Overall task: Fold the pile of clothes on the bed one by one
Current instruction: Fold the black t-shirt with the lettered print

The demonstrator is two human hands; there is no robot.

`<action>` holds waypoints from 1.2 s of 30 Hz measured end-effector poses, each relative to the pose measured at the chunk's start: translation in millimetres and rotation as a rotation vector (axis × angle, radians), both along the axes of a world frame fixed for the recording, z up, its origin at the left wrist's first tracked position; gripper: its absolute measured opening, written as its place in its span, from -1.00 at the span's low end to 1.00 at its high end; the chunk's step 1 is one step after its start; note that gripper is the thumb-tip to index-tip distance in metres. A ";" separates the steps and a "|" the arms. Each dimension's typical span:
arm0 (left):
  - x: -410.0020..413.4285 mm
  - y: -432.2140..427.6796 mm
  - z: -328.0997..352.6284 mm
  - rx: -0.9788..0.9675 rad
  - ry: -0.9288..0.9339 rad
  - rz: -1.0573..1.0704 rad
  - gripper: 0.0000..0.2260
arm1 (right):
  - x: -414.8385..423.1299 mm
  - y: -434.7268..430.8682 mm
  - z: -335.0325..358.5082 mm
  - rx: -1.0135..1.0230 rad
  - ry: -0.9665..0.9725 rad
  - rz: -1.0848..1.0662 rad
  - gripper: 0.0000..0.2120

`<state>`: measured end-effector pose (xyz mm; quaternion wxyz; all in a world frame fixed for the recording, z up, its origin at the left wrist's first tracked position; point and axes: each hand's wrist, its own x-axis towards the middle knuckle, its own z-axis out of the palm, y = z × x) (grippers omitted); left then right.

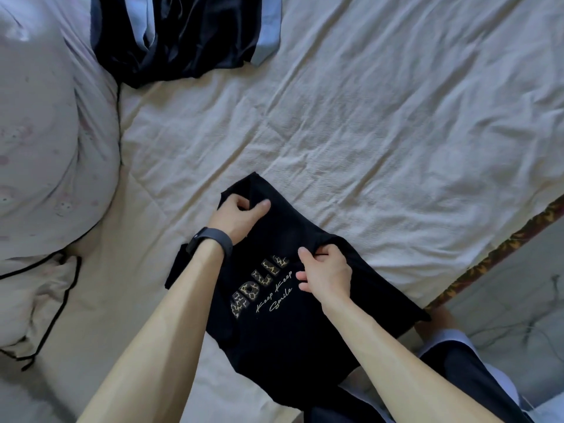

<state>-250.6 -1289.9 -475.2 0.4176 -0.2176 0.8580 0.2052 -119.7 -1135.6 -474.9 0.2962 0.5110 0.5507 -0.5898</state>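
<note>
we look down on a bed (396,117) covered in a creased off-white sheet that fills most of the view. at nine o'clock a big pale pillow (45,132) with faint pink marks bulges over the sheet, and below it, toward eight o'clock, lies a cream cover (39,300) edged in thin black piping. the black t-shirt (283,337) lies print side up on the sheet from the centre down toward six o'clock, its near part running off the bed edge toward us. at eleven to twelve o'clock a heap of dark navy clothes (183,41) with pale blue panels lies crumpled, well apart from the shirt. a strip of brown patterned trim (500,248) marks the bed's edge at four o'clock. our left hand (236,216) sits at the shirt's far corner, fingers curled round a bunched fold of black cloth and thumb laid along it. our right hand (326,274) is at the shirt's three o'clock side, thumb and forefinger pinching the fabric's edge while the other fingers curl loosely. a dark wristband (210,241) circles the left wrist. on the shirt's chest, arched leopard-pattern letters (259,288) are partly hidden by hand and arm; we can make out only "dli". under them a thin pale script (274,296) reads "keep keep smile".
</note>
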 end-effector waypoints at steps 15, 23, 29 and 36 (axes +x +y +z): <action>123.1 19.7 -0.1 -0.308 0.591 -0.152 -0.56 | -29.4 38.1 18.7 0.561 0.350 1.135 -0.66; 170.9 22.5 -49.8 -0.310 0.423 -0.243 -0.21 | -66.6 -7.2 -71.9 0.741 1.005 1.704 -0.42; 186.9 22.4 -42.3 -0.361 0.498 -0.019 -0.18 | -71.8 8.2 -70.4 0.699 1.033 1.722 -0.37; 326.0 32.1 -16.7 -0.581 0.614 0.993 -0.39 | 7.5 85.1 -9.7 0.514 0.685 1.127 -0.45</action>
